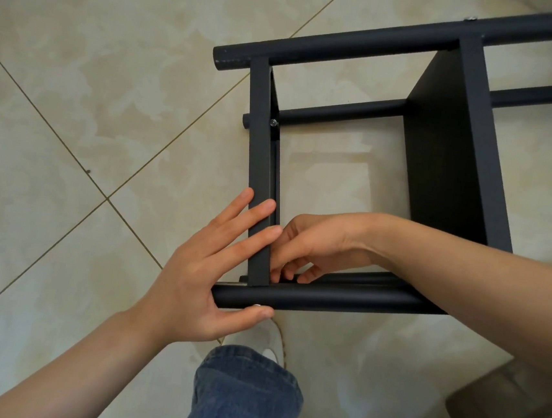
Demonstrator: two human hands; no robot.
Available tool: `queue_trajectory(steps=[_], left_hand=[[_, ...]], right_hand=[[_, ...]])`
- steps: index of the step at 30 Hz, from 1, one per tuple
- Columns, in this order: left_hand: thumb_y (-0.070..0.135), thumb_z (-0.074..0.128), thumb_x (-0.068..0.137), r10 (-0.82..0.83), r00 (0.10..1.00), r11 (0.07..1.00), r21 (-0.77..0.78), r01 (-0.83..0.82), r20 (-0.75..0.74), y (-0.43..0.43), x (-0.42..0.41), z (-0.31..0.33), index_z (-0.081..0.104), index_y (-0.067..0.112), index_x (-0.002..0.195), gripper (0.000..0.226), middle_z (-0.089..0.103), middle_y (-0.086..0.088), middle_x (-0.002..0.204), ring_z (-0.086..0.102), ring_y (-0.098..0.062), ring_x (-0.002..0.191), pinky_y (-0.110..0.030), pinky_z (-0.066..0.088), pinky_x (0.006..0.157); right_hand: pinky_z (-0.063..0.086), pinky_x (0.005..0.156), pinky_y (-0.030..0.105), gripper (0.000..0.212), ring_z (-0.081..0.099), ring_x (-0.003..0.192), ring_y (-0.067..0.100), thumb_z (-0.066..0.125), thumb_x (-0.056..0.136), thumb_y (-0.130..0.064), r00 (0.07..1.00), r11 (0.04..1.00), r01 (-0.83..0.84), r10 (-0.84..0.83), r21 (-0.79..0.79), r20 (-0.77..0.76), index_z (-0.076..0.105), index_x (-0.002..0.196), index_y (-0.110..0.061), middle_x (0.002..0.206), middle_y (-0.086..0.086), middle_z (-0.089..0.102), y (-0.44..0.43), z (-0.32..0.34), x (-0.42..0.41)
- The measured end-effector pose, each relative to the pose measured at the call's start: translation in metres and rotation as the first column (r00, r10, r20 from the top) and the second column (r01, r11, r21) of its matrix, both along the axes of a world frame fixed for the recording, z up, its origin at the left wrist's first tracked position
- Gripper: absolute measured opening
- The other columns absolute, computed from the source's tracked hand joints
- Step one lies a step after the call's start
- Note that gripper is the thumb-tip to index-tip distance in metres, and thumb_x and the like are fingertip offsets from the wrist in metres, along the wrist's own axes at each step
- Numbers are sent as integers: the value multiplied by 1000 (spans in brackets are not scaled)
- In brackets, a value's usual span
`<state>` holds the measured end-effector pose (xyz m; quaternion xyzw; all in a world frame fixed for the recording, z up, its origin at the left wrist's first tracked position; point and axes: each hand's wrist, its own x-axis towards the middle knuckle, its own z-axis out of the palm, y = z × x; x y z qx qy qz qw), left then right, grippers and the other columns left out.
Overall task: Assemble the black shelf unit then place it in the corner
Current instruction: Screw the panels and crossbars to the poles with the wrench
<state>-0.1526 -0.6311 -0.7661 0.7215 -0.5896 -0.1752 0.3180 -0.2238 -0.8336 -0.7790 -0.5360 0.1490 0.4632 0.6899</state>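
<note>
Floor (74, 122) of pale marbled tiles carries the black shelf unit (351, 44), which lies on its side and fills the upper right of the view. Inside the unit, a flat shelf panel (442, 150) stands on edge, crossing from the far round post to the near post (343, 301). At the unit's left end a flat crossbar (260, 160) joins the same two posts. Below the unit's near post a leg in blue jeans (243, 397) comes up from the bottom edge, with a pale shoe (272, 340) just beyond it. The left hand (201, 269) rests on the unit's near left corner: its fingers (254, 213) lie straight and spread across the crossbar, the thumb pressed against the underside of the near post. The right hand (319, 240) reaches inside the unit to that same corner, fingers curled down behind the near post; whether they pinch anything is hidden. A small silver bolt (273, 122) shows on the crossbar's inner face, halfway up the unit
</note>
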Motion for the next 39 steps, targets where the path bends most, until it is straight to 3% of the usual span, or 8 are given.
queue_trajectory(steps=[11,15,20,24,28,32,35,39], left_hand=[[44,73,85,-1,1000,1000,-2,1,-3,-1,0,0,48,4,143,74,37,-14,159,22,-34,154,-35,24,124],[44,73,86,-1,1000,1000,-5,1,-6,0,0,0,47,5,144,75,36,-13,160,22,-34,154,-37,25,124],[44,73,85,-2,1000,1000,-5,2,-5,0,0,-1,46,5,145,76,36,-13,160,22,-34,154,-37,25,124],[44,73,86,0,1000,1000,-9,-1,-6,-1,0,-1,44,7,147,77,36,-13,160,22,-34,154,-38,25,123],[44,73,85,-1,1000,1000,-1,1,-4,-1,1,-1,47,5,144,75,36,-14,160,22,-34,154,-38,25,124],[44,73,85,-1,1000,1000,1,1,1,-1,0,0,49,4,142,74,37,-14,159,22,-34,154,-37,24,124],[44,73,85,-1,1000,1000,-3,1,-1,-1,0,0,49,4,143,74,37,-14,159,22,-34,154,-37,25,124],[44,73,85,2,1000,1000,0,-2,1,0,0,0,48,4,143,75,36,-14,160,21,-34,154,-37,24,124]], right_hand=[[46,77,27,24,56,73,9,65,91,-15,1000,1000,-2,2,-1,14,75,71,-20,77,-2,68,0,0,0],[45,77,27,23,54,76,13,65,91,-21,1000,996,-2,4,-92,19,76,71,-18,73,-1,67,2,0,0],[44,82,32,18,55,77,12,65,90,-16,1000,1000,6,-6,8,-4,75,76,-19,80,0,68,1,2,-1],[46,83,30,21,56,80,14,65,90,-19,1000,997,-2,3,-79,11,74,71,-17,77,2,66,2,0,0],[46,83,33,13,56,82,14,64,89,-23,999,1000,-14,14,-10,-35,76,86,-17,83,0,67,-2,2,-1],[48,85,35,22,57,81,14,64,91,-15,1000,1000,-3,3,-22,3,75,72,-18,78,1,67,2,0,-1],[49,88,34,20,57,81,15,64,91,-23,1000,996,-1,2,-86,4,76,77,-17,82,2,68,1,0,0],[48,87,35,22,57,78,12,64,90,-16,1000,1000,-4,4,13,19,76,72,-21,80,0,68,0,1,-1]])
